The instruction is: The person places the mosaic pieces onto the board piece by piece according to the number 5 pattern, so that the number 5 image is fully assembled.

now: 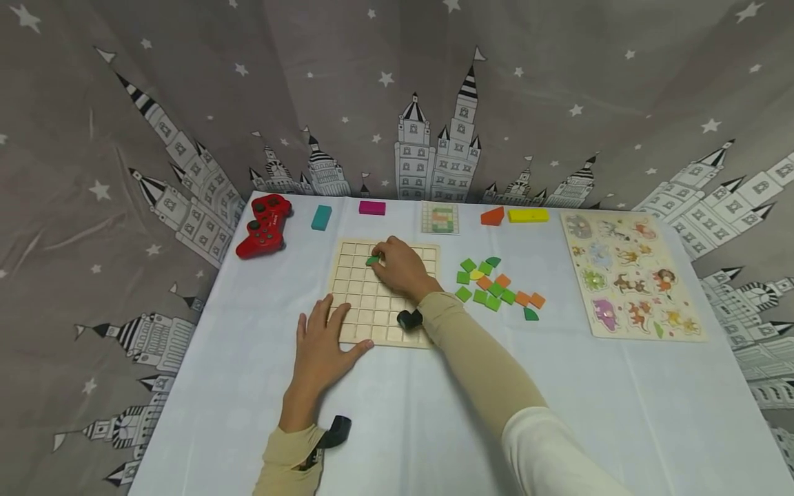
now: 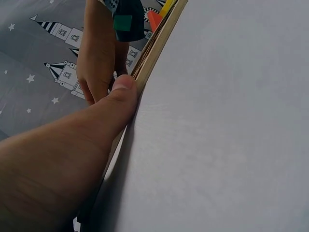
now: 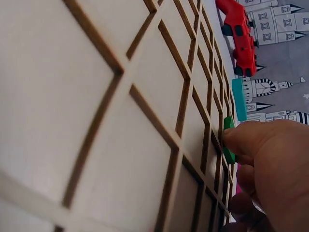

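A wooden board (image 1: 366, 324) with a square grid of shallow cells lies on the white table. Over its far part, my right hand (image 1: 402, 267) pinches a small green tile (image 1: 372, 260) between thumb and fingers. In the right wrist view that green tile (image 3: 229, 155) is tilted up at the grid, partly hidden by the thumb; whether it touches a cell cannot be told. My left hand (image 1: 321, 351) rests with spread fingers at the board's near left corner. Its thumb (image 2: 124, 89) touches the board's edge in the left wrist view.
Right of the board lie several loose green, orange and yellow tiles (image 1: 494, 289). A pattern card (image 1: 442, 227) lies behind the board, between coloured blocks such as a magenta one (image 1: 372, 208). A red game controller (image 1: 265, 226) is at far left, an animal puzzle (image 1: 633, 275) at right.
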